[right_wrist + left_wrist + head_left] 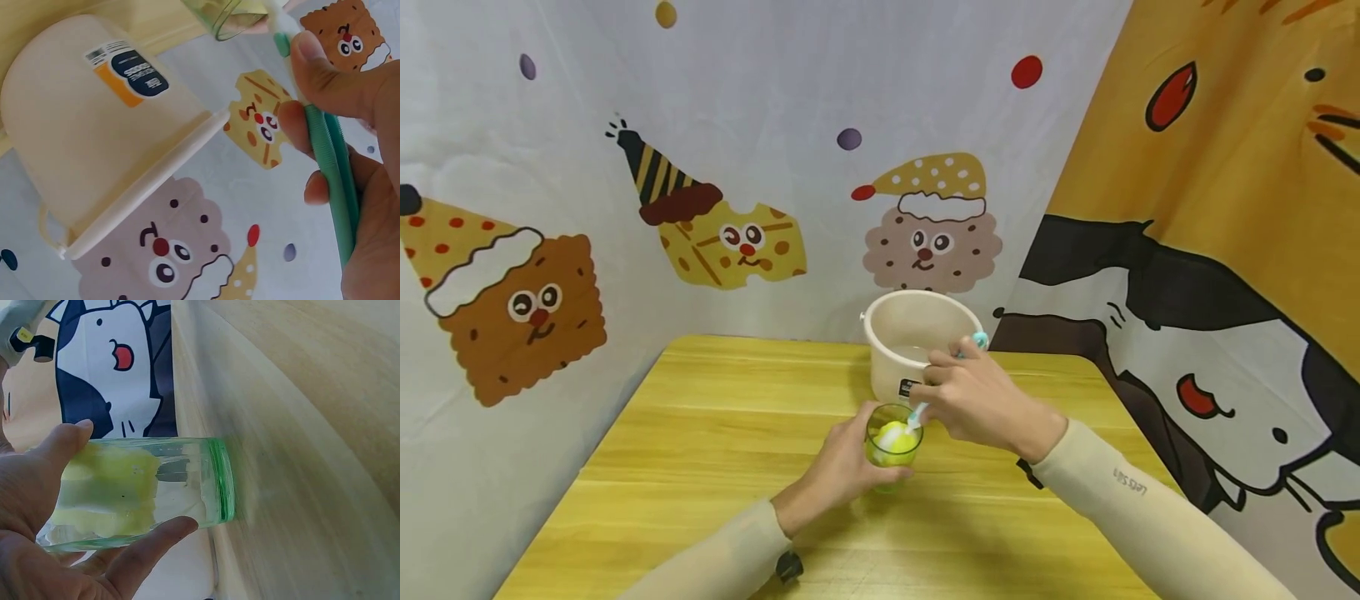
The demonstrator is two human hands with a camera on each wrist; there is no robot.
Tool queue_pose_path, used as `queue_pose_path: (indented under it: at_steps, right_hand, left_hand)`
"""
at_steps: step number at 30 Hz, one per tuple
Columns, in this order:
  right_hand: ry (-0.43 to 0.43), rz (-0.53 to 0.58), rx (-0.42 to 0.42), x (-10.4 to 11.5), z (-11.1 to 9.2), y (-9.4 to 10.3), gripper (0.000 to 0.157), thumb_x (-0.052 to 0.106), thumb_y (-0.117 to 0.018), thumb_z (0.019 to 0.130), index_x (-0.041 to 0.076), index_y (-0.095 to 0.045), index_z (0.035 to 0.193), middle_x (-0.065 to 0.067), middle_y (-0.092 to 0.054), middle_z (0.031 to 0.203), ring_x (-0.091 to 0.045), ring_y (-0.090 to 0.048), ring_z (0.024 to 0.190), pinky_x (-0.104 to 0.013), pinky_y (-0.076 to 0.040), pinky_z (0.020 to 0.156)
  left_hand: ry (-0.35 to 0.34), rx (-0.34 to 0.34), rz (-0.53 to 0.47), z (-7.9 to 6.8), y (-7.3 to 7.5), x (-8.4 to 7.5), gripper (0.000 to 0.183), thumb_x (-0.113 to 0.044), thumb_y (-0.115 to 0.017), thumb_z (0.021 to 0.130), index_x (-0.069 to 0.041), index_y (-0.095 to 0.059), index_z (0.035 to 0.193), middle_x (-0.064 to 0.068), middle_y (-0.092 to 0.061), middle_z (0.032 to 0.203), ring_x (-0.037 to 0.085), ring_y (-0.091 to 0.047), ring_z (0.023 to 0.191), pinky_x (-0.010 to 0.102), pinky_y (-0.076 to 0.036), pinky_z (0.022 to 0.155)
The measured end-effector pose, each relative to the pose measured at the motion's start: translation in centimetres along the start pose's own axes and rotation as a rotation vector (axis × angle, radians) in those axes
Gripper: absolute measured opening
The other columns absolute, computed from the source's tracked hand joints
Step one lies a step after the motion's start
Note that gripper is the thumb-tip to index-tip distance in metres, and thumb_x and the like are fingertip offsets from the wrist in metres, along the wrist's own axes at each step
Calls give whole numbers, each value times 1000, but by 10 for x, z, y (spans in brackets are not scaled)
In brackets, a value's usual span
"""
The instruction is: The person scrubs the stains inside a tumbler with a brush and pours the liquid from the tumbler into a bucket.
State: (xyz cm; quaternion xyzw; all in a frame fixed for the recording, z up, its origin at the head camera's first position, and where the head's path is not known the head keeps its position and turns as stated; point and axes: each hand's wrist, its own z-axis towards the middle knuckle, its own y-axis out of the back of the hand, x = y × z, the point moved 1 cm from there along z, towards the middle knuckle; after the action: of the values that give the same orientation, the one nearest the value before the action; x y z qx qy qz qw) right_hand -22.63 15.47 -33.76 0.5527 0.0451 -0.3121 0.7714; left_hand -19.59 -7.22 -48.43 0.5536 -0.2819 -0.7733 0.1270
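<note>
My left hand (842, 458) grips a clear greenish drinking glass (215, 481), with fingers and thumb on opposite sides of its wall. The glass stands upright, its base close to the wooden table. A sponge cup brush (331, 181) is in my right hand (973, 404), thumb and fingers curled round its teal handle. From the handle a white neck slopes down into the mouth of the glass. The brush's yellow and white sponge head (895, 435) sits inside the glass, filling its upper part; below it the bottom of the glass shows through in the left wrist view.
Just behind the hands a cream bucket (887, 367) with a dark label stands on the wooden table (722, 417). Its side handle mount shows at the rim. Cloth with cartoon prints (760, 83) hangs behind the table and along both sides.
</note>
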Motion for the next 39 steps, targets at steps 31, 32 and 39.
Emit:
queue_pose_path:
  at_steps: [31,32,39]
  right_hand:
    - [193,-425,-31,22,25,8,20,31,-97,87,28,-79,94,2,-83,93,-21,-68,100,-36,-48,105]
    - [198,-435,-26,22,26,9,19,33,-97,88,29,-80,95,2,-84,94,-20,-68,101,-36,-48,105]
    - [207,-477,9,23,28,10,20,39,-98,87,30,-82,95,3,-84,95,-20,-65,104,-34,-46,105]
  left_hand:
    - [-56,-19,19,1,3,2,87,-35,-110,83,-16,-58,150,3,-82,130,17,-81,113,33,-69,93]
    - [-58,-20,20,1,3,2,87,-35,-110,84,-16,-58,151,3,-82,130,18,-81,114,33,-69,93]
    - [-58,-16,35,1,2,1,88,-36,-109,84,-16,-58,152,4,-82,131,19,-81,114,33,-69,93]
